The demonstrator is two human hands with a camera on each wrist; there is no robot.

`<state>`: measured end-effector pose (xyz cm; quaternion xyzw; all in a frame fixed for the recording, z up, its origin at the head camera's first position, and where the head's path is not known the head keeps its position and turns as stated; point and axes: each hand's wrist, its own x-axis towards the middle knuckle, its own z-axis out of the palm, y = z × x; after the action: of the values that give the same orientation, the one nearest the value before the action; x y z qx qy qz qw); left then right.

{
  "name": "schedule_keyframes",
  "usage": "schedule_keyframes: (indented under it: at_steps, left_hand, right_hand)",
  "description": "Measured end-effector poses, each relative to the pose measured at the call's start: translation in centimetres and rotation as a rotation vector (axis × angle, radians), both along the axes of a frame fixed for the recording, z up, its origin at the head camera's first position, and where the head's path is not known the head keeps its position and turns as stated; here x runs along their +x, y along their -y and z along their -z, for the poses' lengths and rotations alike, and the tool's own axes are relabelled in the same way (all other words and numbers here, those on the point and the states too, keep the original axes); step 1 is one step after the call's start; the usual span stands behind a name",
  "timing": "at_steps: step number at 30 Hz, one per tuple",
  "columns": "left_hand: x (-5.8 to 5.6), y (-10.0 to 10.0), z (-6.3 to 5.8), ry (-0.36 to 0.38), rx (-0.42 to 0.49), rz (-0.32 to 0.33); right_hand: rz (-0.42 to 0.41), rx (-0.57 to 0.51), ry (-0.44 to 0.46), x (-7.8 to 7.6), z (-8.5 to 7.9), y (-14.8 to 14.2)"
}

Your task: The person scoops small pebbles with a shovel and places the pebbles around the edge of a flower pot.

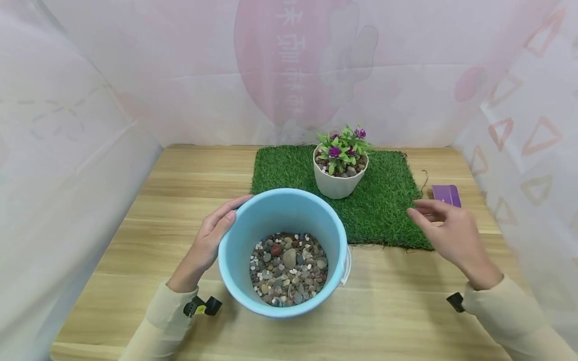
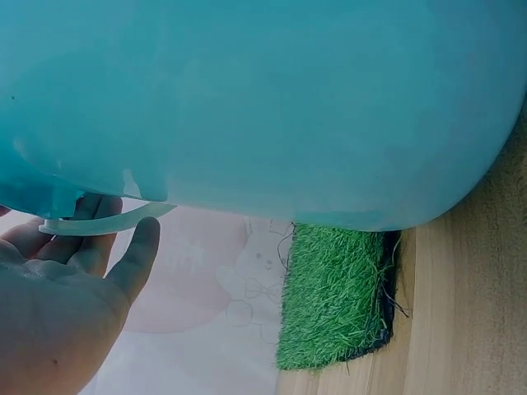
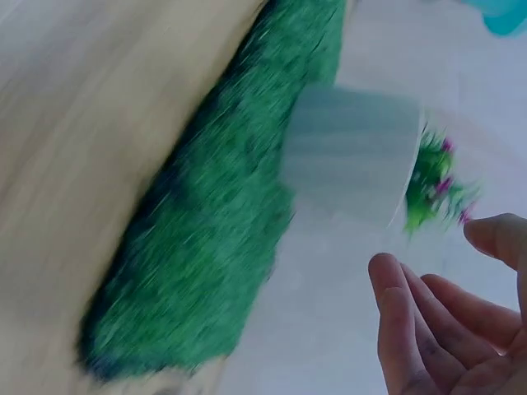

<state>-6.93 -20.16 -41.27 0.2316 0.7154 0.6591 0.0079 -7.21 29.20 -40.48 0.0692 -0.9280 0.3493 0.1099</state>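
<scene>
As we look down from the head camera, we see a light blue bucket standing upright on the wooden table, close to the front edge and just in front of the green grass mat. The bucket is round and smooth, with a white handle hanging down at its right side. Its bottom is covered with small pebbles in grey, brown, white and reddish colours; they fill only the lowest part.

Our left hand rests on the left side of the bucket. The fingers are nearly straight and lie together against the outer wall just below the rim, and the thumb is up at the rim. In the left wrist view the palm is open beside the blue wall, and the fingers are not curled round anything.

Our right hand is well apart from the bucket, above the right edge of the grass mat. It holds nothing; the fingers are loosely bent and a little spread. In the right wrist view the picture is blurred.

On the mat stands a white pot with a small plant with purple flowers. A small purple object lies on the table just beyond the right hand.
</scene>
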Motion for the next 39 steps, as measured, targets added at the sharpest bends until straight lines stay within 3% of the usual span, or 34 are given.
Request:
schedule_keyframes:
  at_steps: [7, 18, 22, 39]
  left_hand:
    - [0.2, -0.2, -0.2, 0.007, -0.018, -0.032]
    - [0.4, -0.6, -0.4, 0.025, -0.017, -0.100]
    - [0.5, -0.8, -0.4, 0.030, -0.013, -0.115]
    - [0.8, -0.8, -0.2, 0.031, -0.016, -0.139]
  right_hand:
    - [-0.158, -0.042, -0.045, 0.6, -1.2, 4.2]
    - [-0.340, -0.198, 0.143, 2.3, -1.9, 9.8]
    - [-0.420, -0.259, 0.158, 2.9, -1.9, 11.3]
    - [-0.402, -0.286, 0.096, 3.4, -0.8, 13.7]
